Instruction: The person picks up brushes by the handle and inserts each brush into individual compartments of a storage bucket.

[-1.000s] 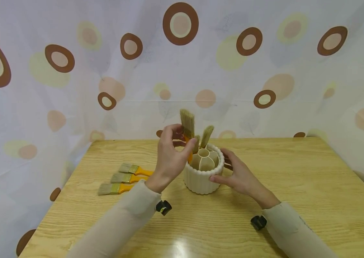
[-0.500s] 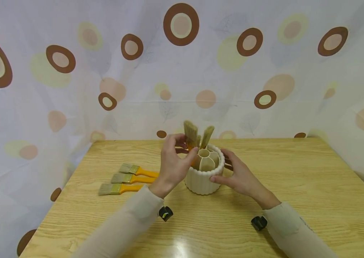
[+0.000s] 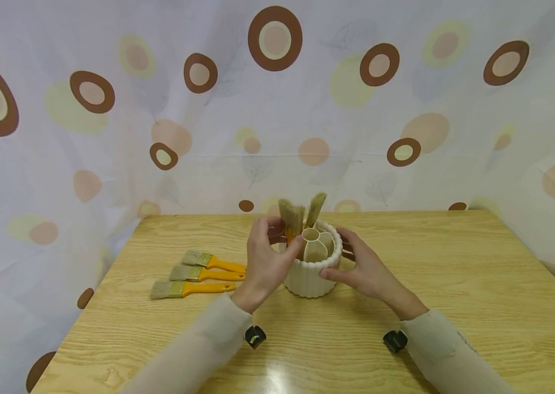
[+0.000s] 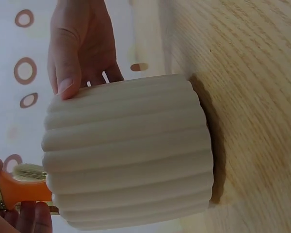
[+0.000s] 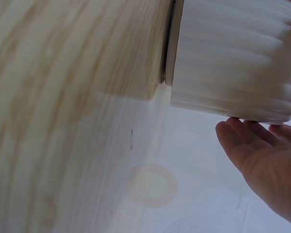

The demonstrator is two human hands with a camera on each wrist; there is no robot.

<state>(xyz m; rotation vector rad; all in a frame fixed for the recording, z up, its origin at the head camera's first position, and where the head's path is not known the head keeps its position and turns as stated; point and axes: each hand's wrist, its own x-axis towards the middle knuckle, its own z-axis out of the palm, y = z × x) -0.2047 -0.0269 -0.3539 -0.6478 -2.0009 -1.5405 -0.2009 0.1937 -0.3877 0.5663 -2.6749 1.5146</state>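
My left hand (image 3: 266,268) pinches a paintbrush (image 3: 286,213) with its bristles up and its handle down in a cream ribbed brush holder (image 3: 309,282). In the left wrist view the held brush's orange handle (image 4: 26,190) enters the holder's mouth. On the holder's right side, my right hand (image 3: 368,273) grips the wall, thumb in front and fingers behind. The right wrist view shows its fingertips against the ribbed wall (image 5: 233,58). Another paintbrush (image 3: 316,209) stands in a rear compartment, and more bristles show beside the held brush. The lower end of the held handle is hidden.
Three paintbrushes with orange handles lie side by side left of the holder, the nearest (image 3: 193,288) at the front. They rest on a wood-grain table (image 3: 454,306). A curtain (image 3: 208,126) with a round-spot pattern hangs behind and at both sides.
My left hand has moved down and slightly right, and the paintbrush it pinches has sunk lower into the holder. The right hand and the holder have stayed in place.
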